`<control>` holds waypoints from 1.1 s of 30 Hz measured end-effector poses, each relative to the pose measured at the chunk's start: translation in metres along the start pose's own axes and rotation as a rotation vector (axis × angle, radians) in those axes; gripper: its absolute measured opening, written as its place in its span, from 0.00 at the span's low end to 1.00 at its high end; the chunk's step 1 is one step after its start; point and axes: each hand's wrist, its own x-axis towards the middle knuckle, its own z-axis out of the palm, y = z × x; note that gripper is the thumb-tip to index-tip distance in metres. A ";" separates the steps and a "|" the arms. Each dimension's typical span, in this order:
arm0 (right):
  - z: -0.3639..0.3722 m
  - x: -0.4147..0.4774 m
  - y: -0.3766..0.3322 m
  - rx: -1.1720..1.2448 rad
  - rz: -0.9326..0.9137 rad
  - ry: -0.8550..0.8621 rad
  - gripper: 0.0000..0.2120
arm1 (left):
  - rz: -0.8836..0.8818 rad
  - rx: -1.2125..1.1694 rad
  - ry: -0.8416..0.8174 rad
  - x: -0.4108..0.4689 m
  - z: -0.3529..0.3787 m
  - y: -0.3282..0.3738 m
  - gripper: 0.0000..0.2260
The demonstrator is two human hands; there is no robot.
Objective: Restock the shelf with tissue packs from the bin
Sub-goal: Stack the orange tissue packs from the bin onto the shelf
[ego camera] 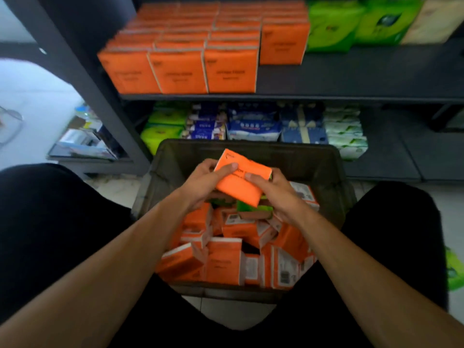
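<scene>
Green packs [331,26] stand at one o'clock, a cream pack [434,21] at two. Blue packs [253,124] sit at twelve, a green bag [454,270] at four.

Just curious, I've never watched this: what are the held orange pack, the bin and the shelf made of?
Pack: probably thin plastic film over soft tissue, smooth, slight sheen; its edges look rounded.
Bin: likely moulded plastic, dark and matte, with a thick rim.
Shelf: perhaps painted metal, dark grey, matte; thin deck, slim post. Blur leaves it open.
</scene>
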 end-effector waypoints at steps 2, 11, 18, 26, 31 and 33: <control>-0.003 0.000 -0.009 0.153 0.050 0.011 0.22 | 0.006 -0.008 -0.053 0.000 -0.001 0.012 0.17; -0.020 -0.001 -0.075 0.472 -0.212 0.079 0.09 | 0.187 -0.130 -0.062 0.011 0.023 0.078 0.17; -0.042 0.016 -0.138 0.449 -0.405 0.182 0.06 | 0.335 -0.093 -0.064 0.023 0.050 0.144 0.14; -0.065 0.047 -0.173 0.300 -0.515 0.295 0.14 | 0.569 0.317 0.031 0.046 0.063 0.210 0.13; -0.071 0.075 -0.176 0.197 -0.581 0.430 0.15 | 0.564 0.302 0.046 0.066 0.072 0.230 0.12; -0.074 0.089 -0.179 0.172 -0.589 0.448 0.14 | 0.616 0.359 0.055 0.074 0.075 0.235 0.19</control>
